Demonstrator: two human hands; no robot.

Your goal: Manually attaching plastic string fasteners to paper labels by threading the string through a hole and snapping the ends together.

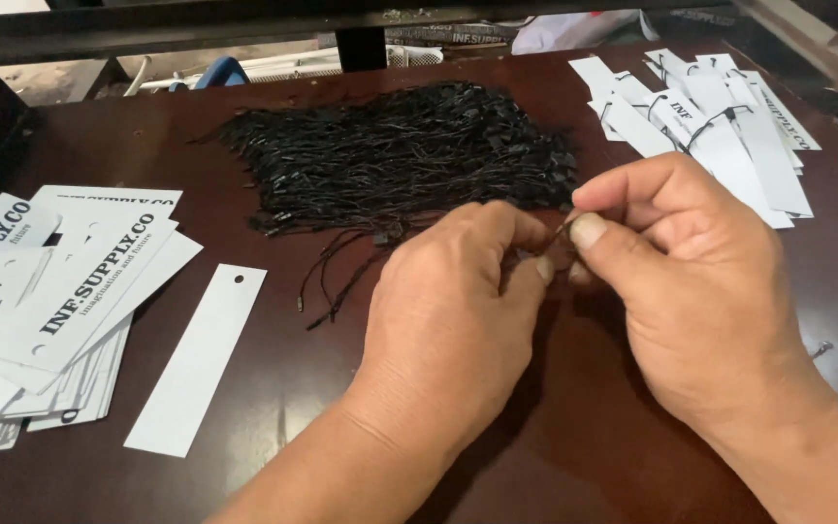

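Stringing step, judged: left hand [458, 301] and right hand [681, 281] both pinch one black cord [563, 231] over the table [273, 388], beside the cord pile [400, 155]; blank tag [198, 359] lies left, strung tags [720, 126] right; threading needs fine aim.

Glossy wooden table [244, 126], matt paper tags [196, 359]

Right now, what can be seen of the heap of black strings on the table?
The heap of black strings is a dense, flattened bundle of thin cord loops, each apparently ending in a small dark fastener, lying mostly parallel across the dark brown table. It sits at the middle far side, between the white tag stacks. A few loose strands trail out of its near edge toward the left hand. The right hand and left pinch one thin strand between their fingertips, just in front of the heap's right end.
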